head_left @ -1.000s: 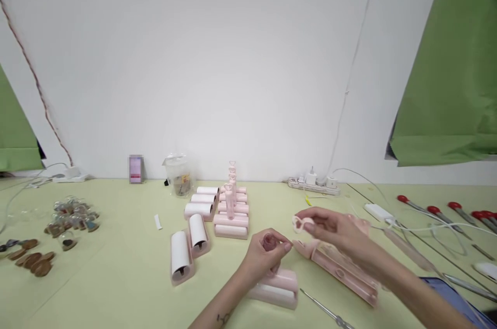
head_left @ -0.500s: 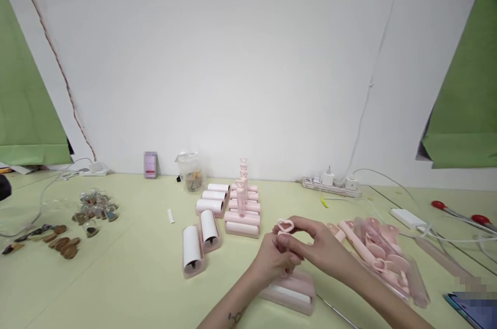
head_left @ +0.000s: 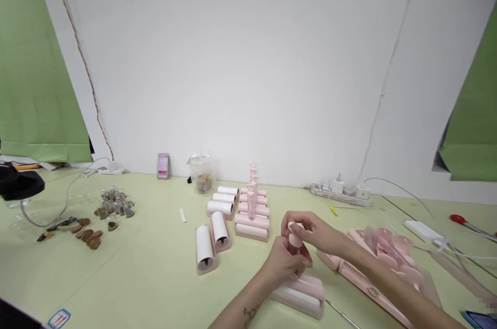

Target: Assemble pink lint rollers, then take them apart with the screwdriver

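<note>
My left hand (head_left: 285, 264) is wrapped round the lower part of a pink heart-topped tube (head_left: 295, 240), held upright. My right hand (head_left: 316, 232) pinches the tube's heart-shaped top between thumb and fingers. The fingers hide most of the tube. Just below my left hand lies a pink holder (head_left: 316, 287) with a white roll (head_left: 293, 299) along its front. Several matching pink holders (head_left: 251, 230) sit in a row farther back, with heart-topped tubes (head_left: 251, 205) upright on them.
White rolls in pink trays (head_left: 204, 249) lie left of the row. To the right are loose pink parts (head_left: 388, 262), a thin metal rod (head_left: 344, 314) and a power strip (head_left: 339, 195). Small clear domes (head_left: 114, 202) and brown pieces (head_left: 89, 237) are spread at the left.
My view has swung left, so the table's contents appear farther right. The heart top has turned between my right fingers, from showing its open ring to nearly edge-on.
</note>
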Tool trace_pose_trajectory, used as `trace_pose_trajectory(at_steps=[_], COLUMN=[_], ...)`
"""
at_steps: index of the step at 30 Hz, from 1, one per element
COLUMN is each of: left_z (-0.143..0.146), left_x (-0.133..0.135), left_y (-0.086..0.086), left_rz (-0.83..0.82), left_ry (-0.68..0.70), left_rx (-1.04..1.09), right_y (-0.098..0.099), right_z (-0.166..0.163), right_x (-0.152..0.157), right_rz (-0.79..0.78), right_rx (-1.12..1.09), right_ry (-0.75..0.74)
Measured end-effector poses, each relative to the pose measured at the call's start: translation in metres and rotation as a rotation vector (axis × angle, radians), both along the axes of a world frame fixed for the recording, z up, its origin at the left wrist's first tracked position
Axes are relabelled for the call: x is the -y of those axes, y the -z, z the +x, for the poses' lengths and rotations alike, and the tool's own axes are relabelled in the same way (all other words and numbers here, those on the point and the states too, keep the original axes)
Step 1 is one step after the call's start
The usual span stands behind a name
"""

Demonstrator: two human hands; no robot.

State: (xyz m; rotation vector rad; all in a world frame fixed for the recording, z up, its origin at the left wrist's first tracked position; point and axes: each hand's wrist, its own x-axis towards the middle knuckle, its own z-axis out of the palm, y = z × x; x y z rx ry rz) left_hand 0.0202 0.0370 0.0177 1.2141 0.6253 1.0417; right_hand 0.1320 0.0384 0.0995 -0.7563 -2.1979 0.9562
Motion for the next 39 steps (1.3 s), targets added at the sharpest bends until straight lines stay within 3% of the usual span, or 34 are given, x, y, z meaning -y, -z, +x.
trace_pose_trajectory(at_steps=[5, 11, 16, 22, 27, 31, 35, 39], left_z=[0.002, 0.013, 0.025, 0.027, 0.015, 0.013, 0.014, 0.009], left_x=[0.004, 0.011, 0.012, 0.012, 0.018, 0.016, 0.012, 0.015], left_y=[-0.001, -0.003, 0.000, 0.015, 0.013, 0.011, 0.006, 0.003], left_rz=[0.003, -0.045, -0.236, -0.378, -0.226, -0.201, -0.155, -0.093], left_ry=[-0.039, -0.184, -0.350, -0.393, -0.437, -0.338, -0.221, -0.136], left_rx=[0.069, 0.135, 0.099, 0.147, 0.042, 0.084, 0.121, 0.113], right_y=[0.007, 0.000, 0.007, 0.019, 0.022, 0.023, 0.012, 0.002], right_z=[-0.012, -0.011, -0.014, -0.014, -0.016, -0.016, -0.013, -0.012], right_x=[-0.001, 0.007, 0.004, 0.004, 0.006, 0.001, -0.001, 0.004], right_rz=[-0.033, -0.398, -0.261, -0.312, -0.204, -0.277, -0.423, -0.320], right_rx=[0.020, 0.199, 0.026, 0.031, -0.004, -0.006, 0.063, -0.019], right_ry=[0.042, -0.071, -0.129, -0.096, -0.084, -0.103, -0.112, -0.099])
